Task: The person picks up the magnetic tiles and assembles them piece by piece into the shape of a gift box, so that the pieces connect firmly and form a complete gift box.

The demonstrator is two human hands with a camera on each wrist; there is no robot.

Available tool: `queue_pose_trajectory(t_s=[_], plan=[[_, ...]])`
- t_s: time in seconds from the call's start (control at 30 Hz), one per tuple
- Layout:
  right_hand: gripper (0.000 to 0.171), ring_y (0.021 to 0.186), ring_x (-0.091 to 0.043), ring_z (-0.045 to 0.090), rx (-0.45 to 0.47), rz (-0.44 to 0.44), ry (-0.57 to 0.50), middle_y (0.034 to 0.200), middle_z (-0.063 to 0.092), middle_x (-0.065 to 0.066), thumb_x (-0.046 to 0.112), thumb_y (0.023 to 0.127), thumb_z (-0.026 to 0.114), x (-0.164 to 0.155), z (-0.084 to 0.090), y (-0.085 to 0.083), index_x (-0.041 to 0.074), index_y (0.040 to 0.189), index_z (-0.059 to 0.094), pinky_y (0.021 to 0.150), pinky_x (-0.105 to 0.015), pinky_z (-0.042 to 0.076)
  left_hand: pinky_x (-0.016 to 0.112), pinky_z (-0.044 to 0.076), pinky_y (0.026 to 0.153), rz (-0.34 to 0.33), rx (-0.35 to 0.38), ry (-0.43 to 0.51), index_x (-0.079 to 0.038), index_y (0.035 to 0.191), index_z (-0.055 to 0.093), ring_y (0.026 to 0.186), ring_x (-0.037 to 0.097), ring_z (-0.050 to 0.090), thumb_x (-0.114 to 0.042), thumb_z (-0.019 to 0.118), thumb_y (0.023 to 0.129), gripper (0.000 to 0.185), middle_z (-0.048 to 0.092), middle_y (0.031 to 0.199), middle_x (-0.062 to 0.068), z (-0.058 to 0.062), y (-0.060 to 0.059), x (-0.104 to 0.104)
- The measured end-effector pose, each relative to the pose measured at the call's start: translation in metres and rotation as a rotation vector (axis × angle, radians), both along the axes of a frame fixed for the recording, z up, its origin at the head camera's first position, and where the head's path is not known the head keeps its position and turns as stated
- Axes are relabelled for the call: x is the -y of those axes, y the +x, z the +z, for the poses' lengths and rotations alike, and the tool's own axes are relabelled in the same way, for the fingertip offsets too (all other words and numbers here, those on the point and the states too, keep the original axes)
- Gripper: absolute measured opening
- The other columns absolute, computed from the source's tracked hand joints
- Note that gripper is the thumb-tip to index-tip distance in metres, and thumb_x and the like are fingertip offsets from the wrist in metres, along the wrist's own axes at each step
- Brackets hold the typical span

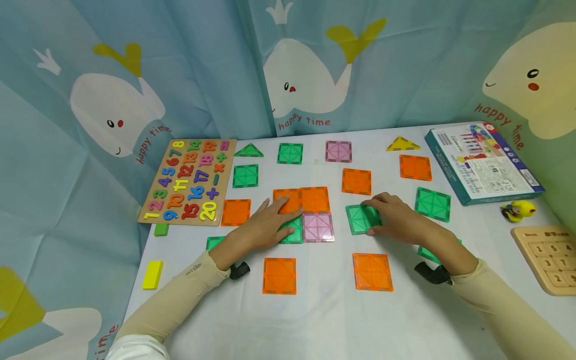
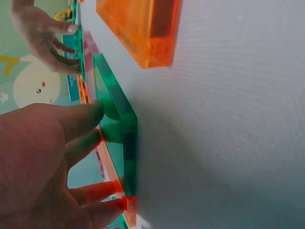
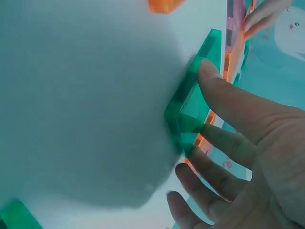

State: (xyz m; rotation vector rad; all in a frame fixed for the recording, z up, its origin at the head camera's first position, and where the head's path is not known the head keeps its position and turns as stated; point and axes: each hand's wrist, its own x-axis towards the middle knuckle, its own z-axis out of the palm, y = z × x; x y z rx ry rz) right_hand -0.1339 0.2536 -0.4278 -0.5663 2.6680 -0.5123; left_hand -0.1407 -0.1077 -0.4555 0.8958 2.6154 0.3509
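Two orange square magnetic tiles [image 1: 316,200], a green square tile [image 1: 294,235] and a pink one [image 1: 318,228] lie edge to edge in a two-by-two block. My left hand [image 1: 258,227] rests on the block's left side with fingers spread; its thumb touches the green tile and other fingertips reach the orange one, as the left wrist view shows. To the right of the block, apart from it, another green square tile [image 1: 355,220] is held at its right part by the thumb and fingers of my right hand [image 1: 398,217]. In the right wrist view that tile [image 3: 183,112] looks tilted.
Loose orange tiles [image 1: 372,272], green tiles [image 1: 433,204] and triangles [image 1: 403,144] lie around. A wooden number board [image 1: 150,200] is at the left. On the right are a boxed set [image 1: 486,165], a yellow toy figure [image 1: 517,211] and a wooden number puzzle [image 1: 524,235].
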Motion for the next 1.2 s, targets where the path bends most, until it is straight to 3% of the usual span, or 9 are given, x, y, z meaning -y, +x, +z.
queue_pose_trajectory(t_s=[0.27, 0.53, 0.77, 0.9, 1.2], plan=[[0.073, 0.127, -0.046, 0.047, -0.017, -0.006, -0.036, 0.143, 0.049, -0.027, 0.032, 0.088, 0.087, 0.01, -0.007, 0.009, 0.005, 0.149, 0.056, 0.105, -0.069, 0.047, 0.058, 0.006, 0.132, 0.0, -0.006, -0.013, -0.034, 0.166, 0.036, 0.163, 0.029, 0.016, -0.047, 0.055, 0.109, 0.061, 0.019, 0.175, 0.015, -0.001, 0.0, -0.001], [0.07, 0.124, -0.043, 0.051, -0.076, 0.062, -0.029, 0.137, 0.054, -0.023, 0.033, 0.087, 0.089, 0.033, -0.009, 0.014, 0.006, 0.144, 0.06, 0.102, -0.063, 0.045, 0.057, 0.007, 0.132, 0.0, -0.013, -0.014, -0.034, 0.166, 0.035, 0.163, 0.029, 0.017, -0.047, 0.055, 0.109, 0.062, 0.019, 0.175, 0.016, -0.001, -0.001, -0.001], [0.067, 0.123, -0.042, 0.053, -0.079, 0.072, -0.014, 0.136, 0.056, -0.022, 0.037, 0.088, 0.088, 0.032, -0.01, 0.011, 0.008, 0.143, 0.062, 0.1, -0.063, 0.047, 0.05, 0.025, 0.13, 0.02, 0.017, -0.011, -0.033, 0.166, 0.034, 0.161, 0.035, 0.023, -0.045, 0.055, 0.109, 0.062, 0.015, 0.176, 0.017, -0.001, 0.0, -0.001], [0.06, 0.125, -0.045, 0.053, -0.067, 0.058, -0.058, 0.139, 0.056, -0.025, 0.033, 0.093, 0.083, 0.022, -0.007, -0.008, 0.005, 0.142, 0.063, 0.106, -0.067, 0.047, 0.049, 0.029, 0.128, 0.027, 0.025, 0.005, -0.032, 0.167, 0.032, 0.162, 0.036, 0.021, -0.044, 0.055, 0.109, 0.064, 0.013, 0.176, 0.018, 0.0, 0.002, -0.002], [0.062, 0.132, -0.056, 0.041, -0.11, -0.074, -0.048, 0.147, 0.042, -0.04, 0.027, 0.104, 0.069, -0.011, -0.017, -0.08, -0.008, 0.15, 0.047, 0.113, -0.072, 0.038, 0.048, 0.028, 0.128, 0.032, 0.027, 0.0, -0.031, 0.168, 0.03, 0.163, 0.034, 0.016, -0.044, 0.054, 0.11, 0.064, 0.012, 0.176, 0.018, 0.001, 0.003, -0.003]])
